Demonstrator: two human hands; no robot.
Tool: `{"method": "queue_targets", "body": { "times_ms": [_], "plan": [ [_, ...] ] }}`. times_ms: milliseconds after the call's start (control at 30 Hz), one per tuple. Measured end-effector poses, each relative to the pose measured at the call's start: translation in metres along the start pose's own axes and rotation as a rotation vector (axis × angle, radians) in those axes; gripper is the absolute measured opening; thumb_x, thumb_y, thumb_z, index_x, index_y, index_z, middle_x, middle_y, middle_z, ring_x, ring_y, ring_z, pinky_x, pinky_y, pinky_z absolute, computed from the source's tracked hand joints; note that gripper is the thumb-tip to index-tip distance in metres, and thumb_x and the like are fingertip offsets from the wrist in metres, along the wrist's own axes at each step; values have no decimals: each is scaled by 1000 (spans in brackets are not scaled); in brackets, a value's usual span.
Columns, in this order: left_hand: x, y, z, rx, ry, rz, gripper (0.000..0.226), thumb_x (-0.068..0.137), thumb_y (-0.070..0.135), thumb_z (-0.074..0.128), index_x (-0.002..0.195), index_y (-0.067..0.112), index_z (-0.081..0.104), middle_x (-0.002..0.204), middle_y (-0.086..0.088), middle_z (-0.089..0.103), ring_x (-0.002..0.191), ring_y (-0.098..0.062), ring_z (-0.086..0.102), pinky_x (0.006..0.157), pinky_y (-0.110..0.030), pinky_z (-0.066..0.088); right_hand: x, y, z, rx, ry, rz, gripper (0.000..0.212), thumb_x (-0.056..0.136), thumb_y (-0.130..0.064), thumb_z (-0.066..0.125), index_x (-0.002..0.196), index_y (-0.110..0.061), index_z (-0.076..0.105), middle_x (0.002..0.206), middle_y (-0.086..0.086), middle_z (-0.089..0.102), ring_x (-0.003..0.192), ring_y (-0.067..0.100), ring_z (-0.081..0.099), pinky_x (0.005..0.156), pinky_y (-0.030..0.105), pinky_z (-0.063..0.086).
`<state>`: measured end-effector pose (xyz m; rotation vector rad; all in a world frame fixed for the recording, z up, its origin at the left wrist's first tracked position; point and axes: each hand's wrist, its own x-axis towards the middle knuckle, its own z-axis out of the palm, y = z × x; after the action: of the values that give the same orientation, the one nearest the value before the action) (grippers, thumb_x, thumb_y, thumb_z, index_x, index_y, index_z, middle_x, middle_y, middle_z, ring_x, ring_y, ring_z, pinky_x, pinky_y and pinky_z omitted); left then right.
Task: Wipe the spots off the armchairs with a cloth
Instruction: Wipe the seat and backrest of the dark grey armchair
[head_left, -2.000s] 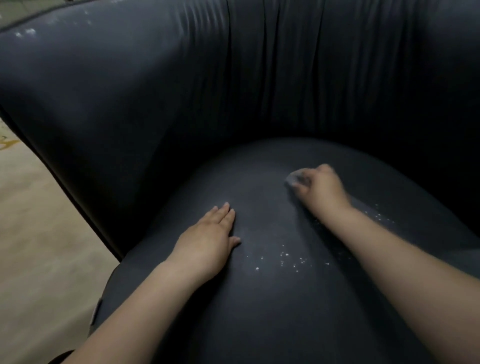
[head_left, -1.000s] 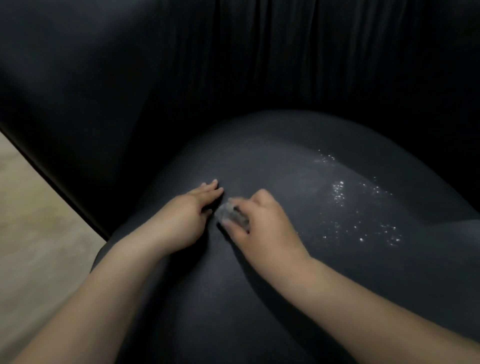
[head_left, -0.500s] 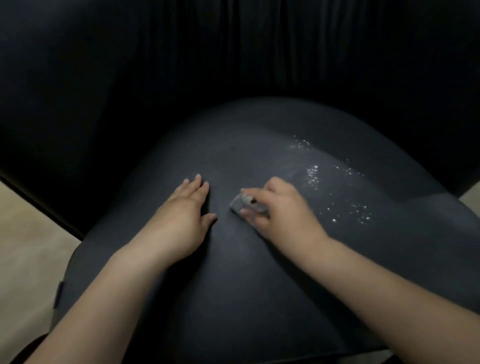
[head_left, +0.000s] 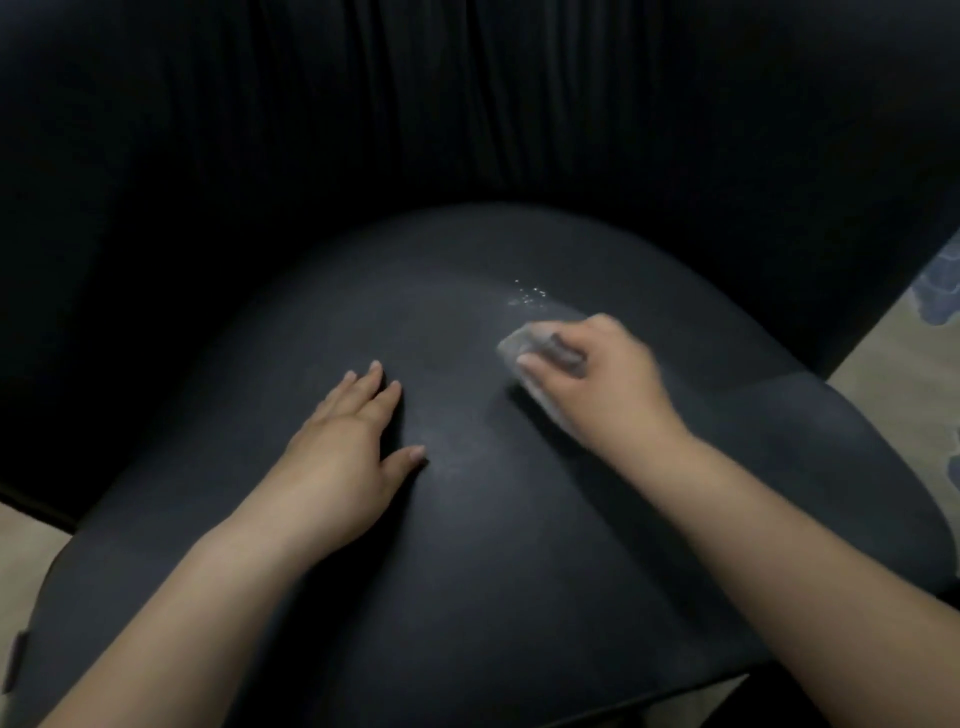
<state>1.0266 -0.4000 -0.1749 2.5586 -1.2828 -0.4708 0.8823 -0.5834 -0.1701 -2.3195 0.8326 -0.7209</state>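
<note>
A dark navy armchair fills the view, with its rounded seat cushion (head_left: 467, 545) in front of me and its pleated backrest (head_left: 467, 104) behind. My right hand (head_left: 608, 379) presses a small grey cloth (head_left: 514, 348) onto the right half of the seat. Just beyond the cloth lies a small cluster of white spots (head_left: 527, 296). My left hand (head_left: 343, 457) rests flat on the seat's middle, fingers together, holding nothing. Most of the cloth is hidden under my fingers.
Beige floor shows at the lower left (head_left: 26, 530) and at the right (head_left: 893, 364) beside the chair. A blue-patterned patch (head_left: 940, 280) is at the far right edge.
My right hand has swept the cloth rightward from the seat's middle across the spotted patch; fewer white spots show. My left hand has stayed flat on the seat.
</note>
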Motion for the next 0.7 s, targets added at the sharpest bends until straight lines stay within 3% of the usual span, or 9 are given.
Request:
{"method": "queue_targets", "body": {
  "times_ms": [100,233,300,433,500,600,700],
  "plan": [
    [2,14,6,27,-25,80,79,90,53,52,154,26,13,161,9,-4,148,-12,-5,121,-33,4,3,30,-30,-98,137,95,24,82,-36,69,105,-30,70,87,-4,51,80,8,50,69,0,30],
    [8,31,15,76,-39,122,80,91,57,46,154,28,6,161,9,-8,148,-13,-8,119,-34,0,-17,53,-35,-237,142,270,28,86,-34,64,111,-23,69,92,4,50,91,24,54,77,25,41],
    [11,37,17,88,-38,124,79,92,57,44,154,27,5,161,9,-8,148,-13,-8,118,-34,-1,-28,38,-14,-189,148,200,26,84,-30,68,107,-21,70,89,5,50,86,25,55,77,27,42],
    [12,40,18,125,-32,129,79,92,57,43,154,27,5,161,8,-7,148,-14,-7,118,-35,2,-32,16,5,-113,-37,-36,33,80,-29,72,112,-22,69,86,1,47,83,22,53,75,28,45],
    [10,36,18,128,-34,134,78,92,58,41,154,28,5,161,9,-8,148,-13,-7,119,-35,2,-20,39,-16,-165,15,19,28,81,-29,71,108,-23,70,86,4,49,83,25,55,75,28,44],
    [5,33,19,118,-19,140,77,92,58,39,154,29,5,161,10,-8,148,-11,-8,119,-35,0,-10,73,-45,-220,196,240,21,85,-31,65,102,-20,70,88,4,47,87,26,56,67,18,30],
    [6,36,22,110,-2,132,76,93,56,39,154,27,5,161,9,-7,148,-12,-8,119,-36,-1,-24,46,-15,-183,146,143,19,83,-29,69,101,-24,71,87,6,51,84,25,54,76,26,42]
  ]
}}
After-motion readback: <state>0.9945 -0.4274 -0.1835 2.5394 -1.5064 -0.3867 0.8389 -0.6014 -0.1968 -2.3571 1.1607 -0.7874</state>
